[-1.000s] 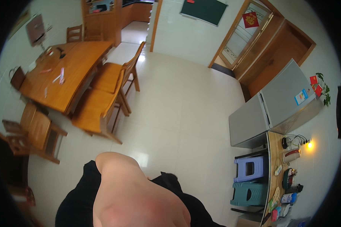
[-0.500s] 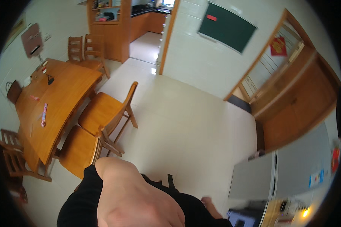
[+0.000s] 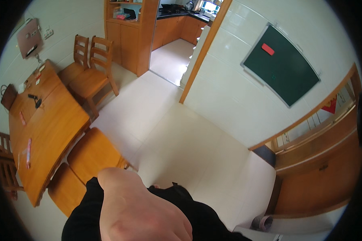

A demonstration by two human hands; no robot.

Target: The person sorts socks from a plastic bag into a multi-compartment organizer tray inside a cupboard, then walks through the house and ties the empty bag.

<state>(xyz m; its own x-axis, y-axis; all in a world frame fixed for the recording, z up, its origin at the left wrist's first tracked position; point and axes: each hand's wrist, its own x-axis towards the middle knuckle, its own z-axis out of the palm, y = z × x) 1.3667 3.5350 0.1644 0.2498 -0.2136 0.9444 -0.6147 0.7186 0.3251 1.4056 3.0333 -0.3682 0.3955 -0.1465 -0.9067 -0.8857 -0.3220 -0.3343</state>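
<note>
My left hand (image 3: 145, 213) is raised close to the camera at the bottom, its back and knuckles showing. Its fingers are cut off by the lower edge, so whether they hold anything is hidden. A black sleeve (image 3: 82, 211) shows beside it, and black clothing (image 3: 205, 217) covers my body behind it. Just beyond the wrist stand two wooden chairs (image 3: 94, 154), seats partly under the edge of a wooden table (image 3: 56, 124). My right hand is out of the picture.
A pink wrapped stick (image 3: 28, 152) and a small black stand (image 3: 37, 102) are on the table. More chairs (image 3: 90, 82) stand beyond it. Ahead, a doorway opens to a kitchen (image 3: 173, 48). A green chalkboard (image 3: 283, 66) hangs on the wall; a wooden door (image 3: 315, 186) is at right.
My view has shifted forward and turned, so the table and chairs sit further left and lower, and the chalkboard looks nearer. My right hand has left the picture; my left stays raised.
</note>
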